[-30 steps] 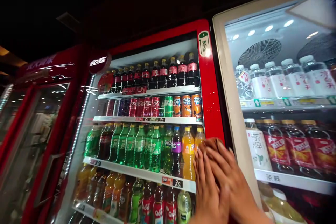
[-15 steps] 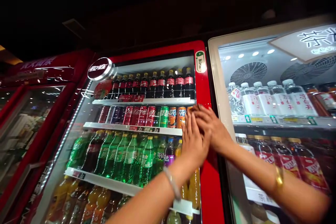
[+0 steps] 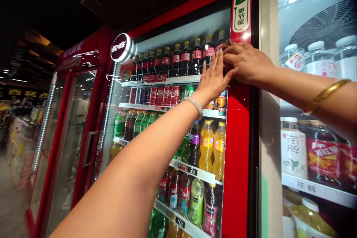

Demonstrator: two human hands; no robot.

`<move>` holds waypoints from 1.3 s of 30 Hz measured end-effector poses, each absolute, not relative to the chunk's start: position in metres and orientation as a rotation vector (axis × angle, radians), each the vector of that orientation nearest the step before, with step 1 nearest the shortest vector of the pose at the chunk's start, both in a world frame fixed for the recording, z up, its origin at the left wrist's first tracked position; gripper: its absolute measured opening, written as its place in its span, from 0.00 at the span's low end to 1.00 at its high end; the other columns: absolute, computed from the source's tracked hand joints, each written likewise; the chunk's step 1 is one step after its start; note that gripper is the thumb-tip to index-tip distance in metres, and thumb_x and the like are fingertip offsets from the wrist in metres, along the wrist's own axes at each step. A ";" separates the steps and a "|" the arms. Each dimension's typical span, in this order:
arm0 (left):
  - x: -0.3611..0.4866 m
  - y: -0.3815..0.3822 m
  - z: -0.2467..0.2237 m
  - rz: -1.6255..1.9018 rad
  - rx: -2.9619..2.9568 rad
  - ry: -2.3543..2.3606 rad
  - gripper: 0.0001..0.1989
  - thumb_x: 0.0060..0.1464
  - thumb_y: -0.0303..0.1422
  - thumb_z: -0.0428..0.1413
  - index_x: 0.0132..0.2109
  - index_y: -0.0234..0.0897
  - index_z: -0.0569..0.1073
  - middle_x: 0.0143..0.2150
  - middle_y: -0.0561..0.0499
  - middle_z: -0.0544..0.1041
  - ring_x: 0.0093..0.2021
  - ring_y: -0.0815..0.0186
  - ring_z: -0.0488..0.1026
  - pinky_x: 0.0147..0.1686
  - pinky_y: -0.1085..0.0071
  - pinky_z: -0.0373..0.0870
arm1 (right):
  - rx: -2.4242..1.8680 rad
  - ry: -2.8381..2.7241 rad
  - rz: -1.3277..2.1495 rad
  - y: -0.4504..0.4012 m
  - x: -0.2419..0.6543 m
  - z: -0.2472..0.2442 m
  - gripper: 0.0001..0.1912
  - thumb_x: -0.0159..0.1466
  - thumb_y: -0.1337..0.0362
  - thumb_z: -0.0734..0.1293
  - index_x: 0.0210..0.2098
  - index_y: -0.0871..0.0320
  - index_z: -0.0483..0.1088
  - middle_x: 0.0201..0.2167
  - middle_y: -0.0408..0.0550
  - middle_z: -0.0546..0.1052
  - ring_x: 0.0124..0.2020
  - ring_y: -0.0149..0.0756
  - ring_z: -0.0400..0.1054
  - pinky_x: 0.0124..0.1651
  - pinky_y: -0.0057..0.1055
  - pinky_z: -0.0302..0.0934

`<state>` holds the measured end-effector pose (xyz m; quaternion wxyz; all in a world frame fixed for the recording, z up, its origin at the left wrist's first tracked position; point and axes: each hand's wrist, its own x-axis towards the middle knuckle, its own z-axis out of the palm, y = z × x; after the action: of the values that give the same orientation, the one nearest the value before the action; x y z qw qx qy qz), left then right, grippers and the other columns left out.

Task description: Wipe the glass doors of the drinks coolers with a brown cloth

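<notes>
My left hand point(image 3: 212, 78), with a pale bracelet at the wrist, lies against the glass door of a red drinks cooler point(image 3: 237, 137). Its fingers point up and are a little apart, and nothing is held in it. Touching its thumb side is my right hand point(image 3: 247, 61), near the door's right frame, above a gold bangle on the forearm. The right fingers are bent over a dark brown crumpled cloth point(image 3: 229, 44), of which only a small part shows. Behind the glass stand cola bottles point(image 3: 186, 57) on the top shelf.
Lower shelves hold cans point(image 3: 167, 96), orange drinks point(image 3: 206, 145) and other bottles. A beige-framed cooler point(image 3: 267, 119) with bottles adjoins on the right. Another red cooler point(image 3: 95, 100) with a door handle stands to the left, and beyond it are shop displays.
The view has moved closer and turned, so the coolers look larger. Both hands, still together, have moved up the glass from the can shelf to the cola bottle level.
</notes>
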<state>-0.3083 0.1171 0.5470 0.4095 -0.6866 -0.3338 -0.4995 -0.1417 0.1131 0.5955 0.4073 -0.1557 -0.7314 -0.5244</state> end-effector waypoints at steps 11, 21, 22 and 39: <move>-0.374 0.113 0.508 -0.816 -1.751 -0.669 0.53 0.61 0.67 0.29 0.78 0.31 0.35 0.81 0.37 0.43 0.81 0.61 0.32 0.77 0.57 0.29 | -0.308 -1.811 -1.468 0.109 -0.164 0.537 0.24 0.70 0.50 0.62 0.57 0.56 0.74 0.62 0.58 0.72 0.67 0.55 0.61 0.71 0.56 0.55; -0.444 0.122 0.526 -0.799 -1.713 -0.607 0.46 0.66 0.61 0.35 0.78 0.32 0.43 0.80 0.39 0.49 0.80 0.59 0.39 0.78 0.56 0.26 | -0.457 -1.655 -1.332 0.112 -0.229 0.528 0.22 0.69 0.55 0.63 0.60 0.52 0.73 0.65 0.56 0.71 0.69 0.58 0.60 0.69 0.61 0.59; -0.456 0.123 0.522 -0.774 -1.728 -0.565 0.47 0.66 0.61 0.37 0.78 0.33 0.44 0.80 0.39 0.50 0.80 0.59 0.40 0.78 0.57 0.26 | -0.439 -1.685 -1.349 0.113 -0.233 0.524 0.21 0.69 0.55 0.64 0.60 0.50 0.73 0.65 0.54 0.71 0.69 0.57 0.60 0.69 0.61 0.59; -0.646 0.132 0.528 -0.885 -1.821 -0.591 0.42 0.64 0.63 0.39 0.77 0.48 0.49 0.80 0.46 0.51 0.80 0.57 0.44 0.78 0.53 0.28 | -0.424 -1.777 -1.409 0.117 -0.356 0.547 0.18 0.72 0.52 0.61 0.55 0.48 0.76 0.60 0.52 0.74 0.61 0.50 0.67 0.63 0.54 0.64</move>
<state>-0.6463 0.1319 0.5282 0.4936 -0.7508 -0.2438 -0.3650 -0.3564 0.1173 0.5472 0.4054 -0.1682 -0.7041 -0.5582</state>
